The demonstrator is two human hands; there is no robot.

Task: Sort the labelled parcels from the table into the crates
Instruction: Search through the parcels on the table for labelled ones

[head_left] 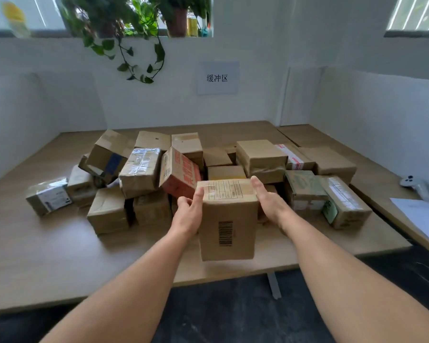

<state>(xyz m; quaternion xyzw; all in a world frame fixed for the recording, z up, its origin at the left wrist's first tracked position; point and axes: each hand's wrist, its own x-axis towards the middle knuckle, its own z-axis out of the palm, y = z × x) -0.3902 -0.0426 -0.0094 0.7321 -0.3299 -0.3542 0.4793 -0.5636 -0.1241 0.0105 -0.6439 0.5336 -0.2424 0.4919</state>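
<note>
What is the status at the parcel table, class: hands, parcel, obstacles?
Left hand and right hand clamp barcoded parcel by its sides. Pile of parcels behind on table. No crates in view.

left hand bare | right hand bare | forearms unsleeved | no jewellery

Parcel between both hands
</note>
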